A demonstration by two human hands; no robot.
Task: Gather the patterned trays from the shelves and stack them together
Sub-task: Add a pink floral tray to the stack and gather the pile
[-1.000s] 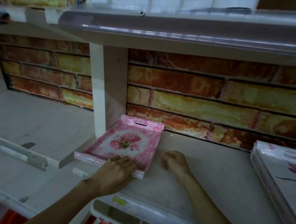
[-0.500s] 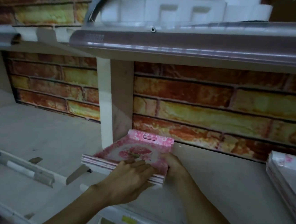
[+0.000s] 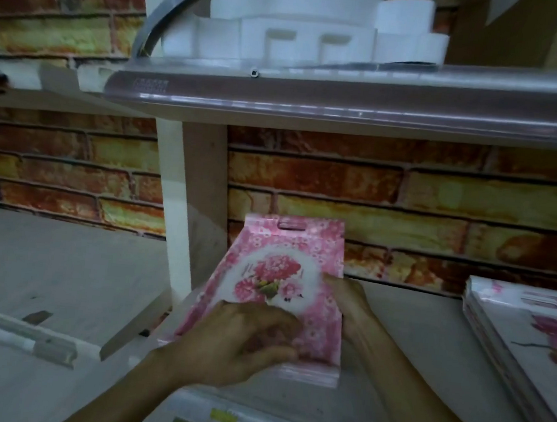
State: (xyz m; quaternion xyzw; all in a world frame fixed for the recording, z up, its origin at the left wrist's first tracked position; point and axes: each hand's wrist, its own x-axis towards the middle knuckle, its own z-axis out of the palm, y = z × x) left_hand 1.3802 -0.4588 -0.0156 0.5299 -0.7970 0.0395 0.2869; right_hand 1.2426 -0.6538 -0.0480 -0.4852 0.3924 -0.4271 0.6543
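Note:
A stack of pink flower-patterned trays (image 3: 285,266) lies on the middle shelf (image 3: 403,345) beside the white upright. Its far end with the handle slot is tilted up off the shelf. My left hand (image 3: 241,340) is clamped on the stack's near end, fingers on top. My right hand (image 3: 347,299) grips the stack's right edge. A second stack of white trays with a purple flower print (image 3: 530,337) lies flat at the right end of the same shelf.
The white upright post (image 3: 185,208) stands just left of the pink stack. White foam packing (image 3: 304,33) sits on the upper shelf (image 3: 348,105). A brick-pattern back wall (image 3: 407,206) closes the shelf. A lower left shelf (image 3: 44,263) has a grey rail (image 3: 20,339).
My right hand moved from the bare shelf onto the pink stack's right edge. Both hands turned the stack straighter and raised its far end. The view moved closer.

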